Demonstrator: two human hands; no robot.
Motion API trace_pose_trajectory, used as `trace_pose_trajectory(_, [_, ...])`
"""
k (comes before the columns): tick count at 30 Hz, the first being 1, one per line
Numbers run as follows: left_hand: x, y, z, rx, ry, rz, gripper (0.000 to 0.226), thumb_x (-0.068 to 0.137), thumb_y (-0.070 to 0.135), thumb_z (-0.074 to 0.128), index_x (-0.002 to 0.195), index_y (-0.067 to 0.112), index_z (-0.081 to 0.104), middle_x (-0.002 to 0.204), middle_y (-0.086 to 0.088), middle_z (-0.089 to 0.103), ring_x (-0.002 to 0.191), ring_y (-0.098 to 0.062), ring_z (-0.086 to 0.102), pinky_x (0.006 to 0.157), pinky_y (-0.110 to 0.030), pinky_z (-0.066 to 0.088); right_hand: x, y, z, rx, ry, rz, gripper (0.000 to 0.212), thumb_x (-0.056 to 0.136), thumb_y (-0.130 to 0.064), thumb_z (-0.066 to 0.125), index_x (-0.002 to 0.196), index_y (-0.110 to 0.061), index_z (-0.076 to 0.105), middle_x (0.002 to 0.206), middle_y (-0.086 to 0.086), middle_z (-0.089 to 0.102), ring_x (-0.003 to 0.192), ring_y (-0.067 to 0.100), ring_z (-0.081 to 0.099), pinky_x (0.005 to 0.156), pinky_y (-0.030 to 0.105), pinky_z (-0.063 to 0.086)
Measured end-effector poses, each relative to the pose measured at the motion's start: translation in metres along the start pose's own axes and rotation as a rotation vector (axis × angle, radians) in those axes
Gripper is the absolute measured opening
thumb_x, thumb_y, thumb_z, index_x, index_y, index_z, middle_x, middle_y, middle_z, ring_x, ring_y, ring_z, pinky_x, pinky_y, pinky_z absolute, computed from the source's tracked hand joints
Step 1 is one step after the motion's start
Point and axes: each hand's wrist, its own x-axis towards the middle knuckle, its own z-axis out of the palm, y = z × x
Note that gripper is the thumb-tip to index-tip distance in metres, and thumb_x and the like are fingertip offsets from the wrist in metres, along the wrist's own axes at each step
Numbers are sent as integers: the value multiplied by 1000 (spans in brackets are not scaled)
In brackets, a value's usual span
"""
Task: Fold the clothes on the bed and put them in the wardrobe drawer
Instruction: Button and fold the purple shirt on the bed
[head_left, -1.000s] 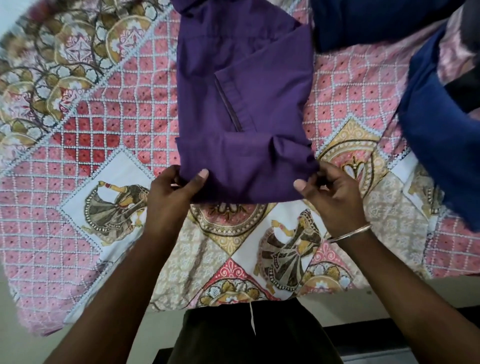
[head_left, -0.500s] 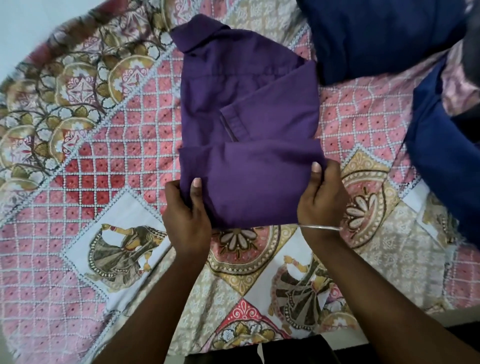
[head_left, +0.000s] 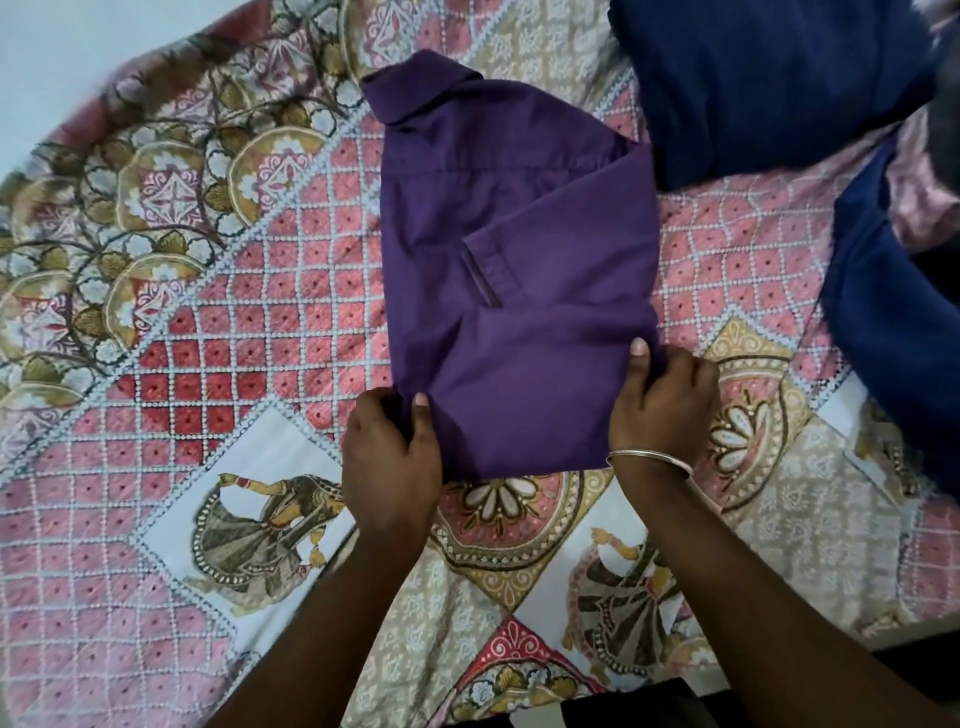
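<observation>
Since the earlier frame the hem end of the shirt (head_left: 514, 291) is riding further up toward the collar: the folded-up flap is getting taller, and both hands are travelling up the bed w/ it.

Left hand (head_left: 392, 457) is gripping the shirt's near-left corner, thumb lying on top of the cloth, fingers tucked under the edge. Right hand (head_left: 662, 402) is gripping the near-right edge the same way, thumb on top, fingers curled under. A bangle (head_left: 649, 460) is sitting on the right wrist. Neither hand is free.

Step in hand, as I judge it: bringing the bottom half up over the top half. To do it well:
- keep both corners level so the fold line is running straight across, not slanting
- keep the tucked sleeve flat under the flap; it's lying across the middle & could bunch
- land the edge just short of the collar, then smooth outward w/ flat palms

Shirt is lying mid-bed on the bedspread (head_left: 208, 322), collar at the far end, folded end nearest the person and held betw. the two hands. Dark blue clothes (head_left: 769, 78) are lying at the far right, just beside the shirt's far-right corner, not yet folded. Drawer isn't in view.
</observation>
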Motion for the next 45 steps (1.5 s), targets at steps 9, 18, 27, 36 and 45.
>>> trace_pose_trajectory(9, [16,15,-5,-248,-184,-143,49,96,57,47,84,11,60,86,-4,65,83,-26,62,72,-39,46,9,-10,-22,189,-251,116,48,101,-52,33,99,-7,50,88,20,65,82,41,59,61,41,37])
trace_pose_trajectory(18, [13,39,-31,-445,-263,-191,29,99,46,50,87,26,68,94,10,70,94,-18,67,90,-42,53,7,-7,-53,524,-444,113,40,98,-47,44,95,-9,60,80,-6,62,75,12,59,73,38,47])
trace_pose_trajectory(27, [-63,26,-84,-516,-454,-489,27,89,2,63,99,23,50,81,-12,62,60,-21,60,53,-29,45,-10,40,-130,683,-715,471,40,88,6,61,98,-29,45,93,-3,59,77,12,58,72,32,48])
trace_pose_trajectory(36, [-24,47,-78,-956,-546,-722,25,89,12,36,90,10,61,68,-6,67,48,-13,62,42,-15,47,39,24,-122,996,-877,666,21,97,-4,47,101,-16,64,79,-1,72,63,13,63,46,19,49])
trace_pose_trajectory(45, [15,47,-23,-413,-189,-39,27,82,48,73,91,23,67,93,1,71,86,-14,68,77,-34,56,33,-3,-60,597,-539,128,76,63,-82,60,102,-17,60,111,0,52,101,22,57,90,39,50])
